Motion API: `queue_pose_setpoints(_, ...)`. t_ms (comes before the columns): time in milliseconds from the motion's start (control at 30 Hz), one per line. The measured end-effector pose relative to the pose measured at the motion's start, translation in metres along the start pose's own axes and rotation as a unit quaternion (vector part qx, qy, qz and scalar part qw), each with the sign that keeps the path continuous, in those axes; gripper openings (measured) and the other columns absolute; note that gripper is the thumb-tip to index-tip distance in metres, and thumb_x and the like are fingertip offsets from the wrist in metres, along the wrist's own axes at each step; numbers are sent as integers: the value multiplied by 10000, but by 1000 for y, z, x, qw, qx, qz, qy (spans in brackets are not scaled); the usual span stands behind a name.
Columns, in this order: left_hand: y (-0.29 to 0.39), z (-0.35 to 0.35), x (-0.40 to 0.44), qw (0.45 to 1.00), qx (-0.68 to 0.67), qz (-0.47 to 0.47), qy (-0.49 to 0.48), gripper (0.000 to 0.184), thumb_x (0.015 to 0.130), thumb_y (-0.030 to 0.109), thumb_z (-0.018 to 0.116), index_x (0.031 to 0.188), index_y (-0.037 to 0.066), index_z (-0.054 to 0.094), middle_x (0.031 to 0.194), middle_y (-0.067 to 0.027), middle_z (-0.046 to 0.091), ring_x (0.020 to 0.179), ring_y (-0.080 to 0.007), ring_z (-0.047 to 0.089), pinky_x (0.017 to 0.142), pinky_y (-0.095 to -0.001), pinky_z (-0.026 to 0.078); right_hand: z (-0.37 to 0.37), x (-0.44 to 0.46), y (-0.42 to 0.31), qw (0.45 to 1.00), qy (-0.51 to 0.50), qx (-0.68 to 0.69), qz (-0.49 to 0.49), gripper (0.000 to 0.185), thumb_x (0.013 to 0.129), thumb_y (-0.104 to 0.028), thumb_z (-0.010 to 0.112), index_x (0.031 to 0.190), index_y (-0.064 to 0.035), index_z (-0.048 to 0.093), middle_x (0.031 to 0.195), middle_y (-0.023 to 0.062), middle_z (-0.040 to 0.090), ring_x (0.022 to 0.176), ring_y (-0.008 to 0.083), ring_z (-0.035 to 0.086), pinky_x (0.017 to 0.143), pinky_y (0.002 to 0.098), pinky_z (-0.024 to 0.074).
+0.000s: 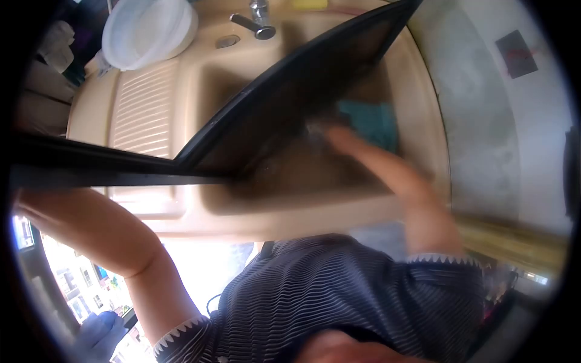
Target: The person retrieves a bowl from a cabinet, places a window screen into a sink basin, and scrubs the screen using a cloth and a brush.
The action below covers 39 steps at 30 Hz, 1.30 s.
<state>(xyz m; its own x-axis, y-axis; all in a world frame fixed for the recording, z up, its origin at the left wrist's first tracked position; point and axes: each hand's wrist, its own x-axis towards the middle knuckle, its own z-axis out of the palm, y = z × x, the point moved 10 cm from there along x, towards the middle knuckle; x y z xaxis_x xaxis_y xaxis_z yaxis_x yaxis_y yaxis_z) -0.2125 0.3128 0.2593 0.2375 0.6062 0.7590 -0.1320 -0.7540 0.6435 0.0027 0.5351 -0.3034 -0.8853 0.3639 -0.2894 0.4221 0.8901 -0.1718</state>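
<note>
Head view centres on a large, flat, dark panel with a black frame (pixel 272 115), tilted across the basin between the person's two arms. Its face is brown-black and dull, with a few pale specks low down; two framed edges meet at a sharp corner pointing left, and the glossier near edge runs toward the left arm. The right hand (pixel 334 132) is at this face, blurred; whether its fingers press, grip something or lie flat, I cannot tell. The left forearm (pixel 91 230) runs under the near edge, but the hand is hidden, so its hold cannot be told either.

My judgement is that the panel could slide or tip if the left-side support slackens, since a wet, smooth sink would give little friction; a hard push from the right hand could knock its frame against the chrome tap (pixel 260 24) beyond.

Just right of the right hand, a teal cloth-like piece (pixel 370 124) lies in the beige moulded sink (pixel 290 219). Beyond the left forearm are the ribbed drainboard (pixel 142 109) and a translucent white tub (pixel 151 36).
</note>
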Motion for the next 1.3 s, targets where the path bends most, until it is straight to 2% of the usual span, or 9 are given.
queue_pose_setpoints(233, 10, -1, 1, 1000, 20, 8, 7, 413, 782, 96, 458, 1165, -49, 405, 1024, -199, 526, 811, -260, 568, 682, -354, 479, -210, -89, 21, 781, 175, 590, 109, 570, 792, -311, 625, 1243, -44, 400, 999, 41, 554, 855, 103, 530, 731, 237, 439)
queue_pose_setpoints(367, 14, 3, 3, 1000, 25, 7, 8, 424, 775, 89, 455, 1167, -61, 399, 1033, -212, 522, 820, -270, 566, 696, -356, 472, -369, -97, 23, 790, 458, 405, 35, 383, 861, -336, 506, 1149, -83, 513, 883, 40, 558, 777, 125, 539, 661, 255, 447)
queue_pose_setpoints(433, 16, 4, 6, 1000, 26, 6, 7, 429, 771, 85, 453, 1168, -67, 397, 1038, -218, 520, 824, -275, 565, 703, -357, 469, -401, -77, -26, 888, 431, 38, 158, 376, 865, -343, 492, 1209, -193, 496, 914, 94, 537, 809, 220, 548, 726, 294, 438)
queue_pose_setpoints(700, 17, 13, 17, 999, 27, 22, -8, 450, 757, 71, 446, 1171, -92, 385, 1056, -243, 513, 842, -294, 563, 731, -361, 455, -350, -71, -294, 945, 280, -58, -158, 401, 812, -391, 514, 1152, -180, 489, 964, 157, 515, 916, 290, 537, 699, 403, 483)
queue_pose_setpoints(833, -1, 10, 18, 999, 19, 33, -6, 460, 749, 64, 443, 1173, -104, 380, 1065, -256, 510, 852, -304, 561, 745, -363, 448, -376, -68, -89, 929, 319, -150, 111, 422, 833, -409, 471, 1200, -203, 457, 950, 175, 511, 883, 310, 540, 691, 421, 474)
queue_pose_setpoints(900, -9, 17, 18, 999, 24, 36, -16, 465, 746, 61, 441, 1174, -110, 377, 1070, -262, 508, 856, -308, 560, 752, -364, 445, -397, -74, -47, 886, 396, -183, 158, 259, 724, -264, 586, 917, -92, 567, 872, 114, 586, 783, 275, 573, 652, 404, 478)
queue_pose_setpoints(967, -17, 21, 13, 998, 27, 44, -21, 470, 742, 57, 440, 1175, -116, 374, 1074, -269, 506, 861, -313, 560, 759, -365, 441, -365, -74, -46, 888, 419, -117, 147, 423, 834, -410, 465, 1207, -211, 450, 938, 174, 510, 843, 321, 541, 679, 434, 472)
queue_pose_setpoints(1100, -19, 5, 2, 997, 79, -10, 9, 427, 823, 140, 396, 1185, -86, 390, 1127, -228, 488, 944, -273, 518, 804, -325, 389, -338, -98, -108, 845, 532, 43, 23, 420, 787, -376, 569, 1167, -211, 502, 887, 136, 500, 801, 317, 541, 651, 437, 481)
queue_pose_setpoints(1300, -8, 22, 5, 999, 40, -23, 9, 330, 764, 67, 472, 1060, -68, 419, 1010, -123, 478, 629, -136, 421, 593, -258, 325, -347, -97, 87, 646, 687, 169, 287, 476, 868, -380, 413, 1285, -173, 311, 958, 216, 492, 829, 388, 526, 712, 446, 443)
